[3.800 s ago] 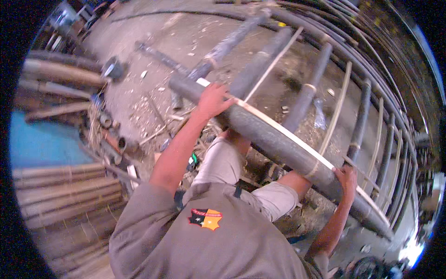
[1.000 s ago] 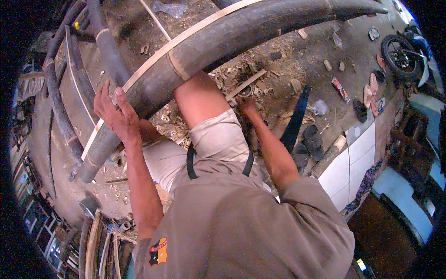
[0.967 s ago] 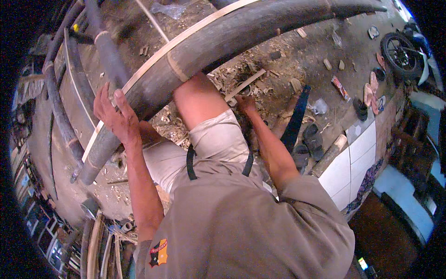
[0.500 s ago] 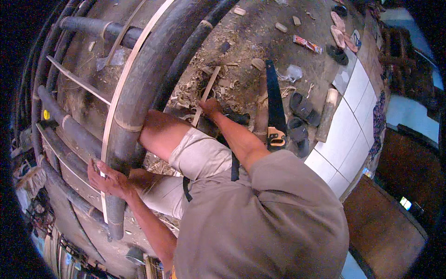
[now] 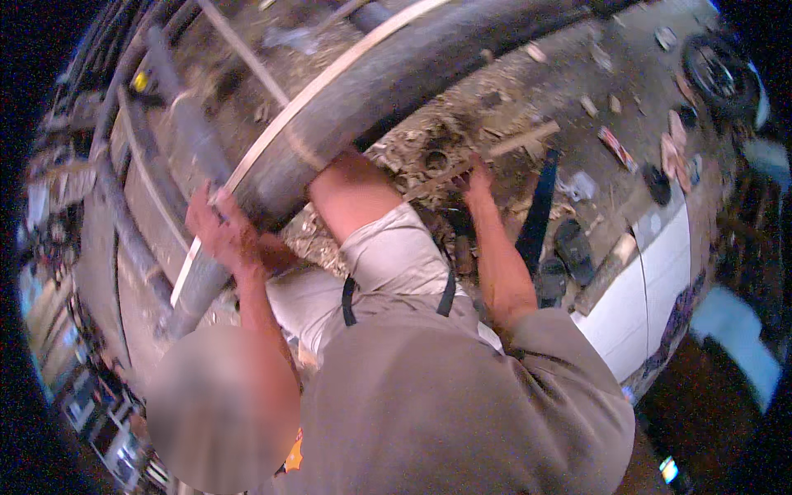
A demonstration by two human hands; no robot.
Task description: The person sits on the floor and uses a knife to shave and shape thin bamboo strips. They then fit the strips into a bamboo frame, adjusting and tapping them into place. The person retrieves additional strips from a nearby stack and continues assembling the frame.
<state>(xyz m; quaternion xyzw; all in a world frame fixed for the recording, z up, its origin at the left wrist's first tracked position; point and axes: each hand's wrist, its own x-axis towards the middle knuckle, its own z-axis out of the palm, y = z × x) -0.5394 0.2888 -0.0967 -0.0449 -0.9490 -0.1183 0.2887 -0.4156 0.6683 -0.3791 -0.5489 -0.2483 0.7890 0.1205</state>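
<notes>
Gripping the thick grey pole [image 5: 363,103] at centre left, the left hand [image 5: 221,235] wraps it; the right hand [image 5: 477,175], upper centre, lies spread open on the littered ground [image 5: 511,91].

Surface: dirt ground [image 5: 495,99], littered with wood shavings and chips.
Middle: a thin wooden stick [image 5: 487,157] lies on the shavings.
Right of it: a dark handsaw [image 5: 538,216] lies flat.
Near the ground's right edge: dark sandals [image 5: 569,252], beside a white tiled step [image 5: 652,280].
Left side: dark bamboo poles [image 5: 177,115] lie on the ground.
</notes>
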